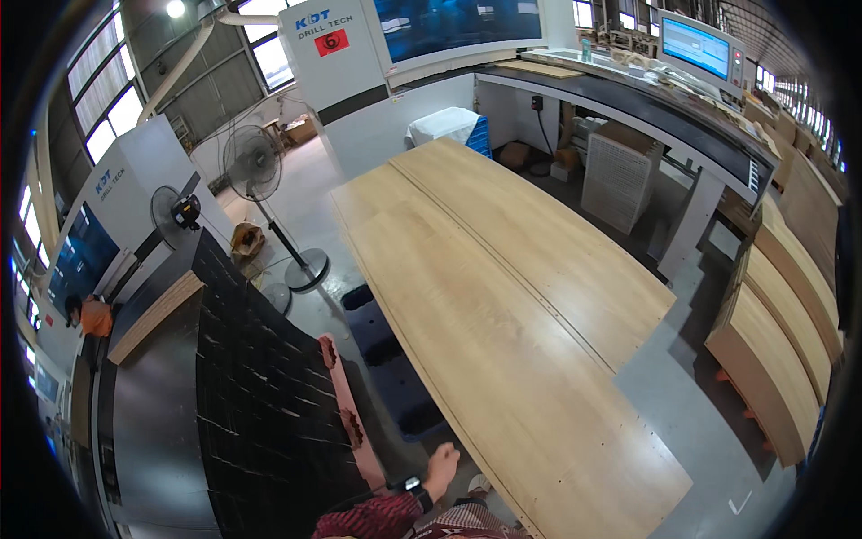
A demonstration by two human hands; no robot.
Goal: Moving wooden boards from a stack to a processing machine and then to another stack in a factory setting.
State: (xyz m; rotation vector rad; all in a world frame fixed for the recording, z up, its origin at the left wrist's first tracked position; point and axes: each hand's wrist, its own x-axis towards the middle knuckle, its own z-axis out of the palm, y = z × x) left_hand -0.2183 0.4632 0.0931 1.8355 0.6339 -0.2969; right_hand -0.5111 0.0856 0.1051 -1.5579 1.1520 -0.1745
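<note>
My left hand [441, 470], in a dark red sleeve with a watch [412, 484] at the wrist, hangs at the lower middle. Its fingers look loosely curled, and nothing shows in them. It is nearest to the left edge of a large light wood-grain panel [467, 305], apart from it as far as I can tell. A long dark line or groove runs lengthwise along the panels, and small holes dot the near end and edges. Beneath and to the left is a dark blue pallet [391, 373]. My right hand is out of view.
Left stand black white-veined panels [260, 404] by a pink pallet [350, 413]. Ahead are a standing fan [307, 269] and a large white machine [346, 54] with a screen [693, 47]. Wood panels [763, 359] are stacked right. A person in orange [94, 316] is far left.
</note>
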